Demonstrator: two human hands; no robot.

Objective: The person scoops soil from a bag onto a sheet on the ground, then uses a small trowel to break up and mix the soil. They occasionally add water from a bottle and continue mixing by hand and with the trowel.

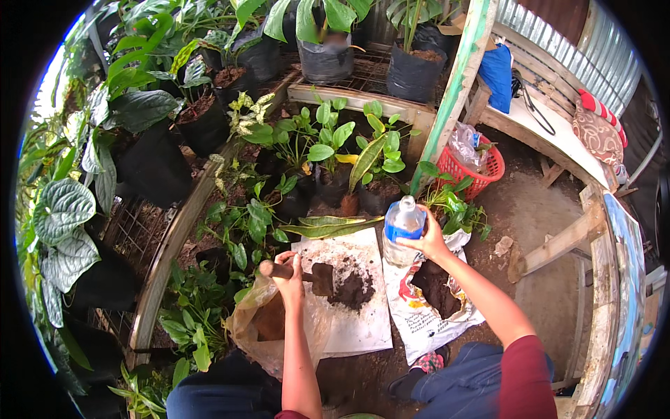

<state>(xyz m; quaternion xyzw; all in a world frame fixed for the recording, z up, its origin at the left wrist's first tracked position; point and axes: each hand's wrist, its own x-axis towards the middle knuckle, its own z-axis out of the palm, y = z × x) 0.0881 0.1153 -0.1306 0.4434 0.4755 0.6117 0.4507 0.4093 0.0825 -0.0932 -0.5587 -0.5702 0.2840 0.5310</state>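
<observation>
My left hand (pixel 289 276) is closed round the wooden handle of a small garden trowel (pixel 322 279). Its dark blade hovers over or touches a heap of dark soil (pixel 356 290) on a white sheet (pixel 374 324); I cannot tell which. Under my left forearm sits a clear plastic bag (pixel 269 319) with brown material inside. My right hand (pixel 428 238) grips a clear plastic bottle (pixel 403 233) with a blue label and an uncapped mouth. The bottle stands roughly upright, by the top of an open white sack (pixel 419 327) of dark soil. Cut snake plant leaves (pixel 332 229) lie beyond the sheet.
Leafy seedlings in black polybags (pixel 335 186) crowd the ground ahead. A wooden-framed rack (pixel 157 293) with larger potted plants curves along the left. A red plastic basket (pixel 471 167) and a wooden bench (pixel 544 136) stand right, past a green-painted post (pixel 445 105).
</observation>
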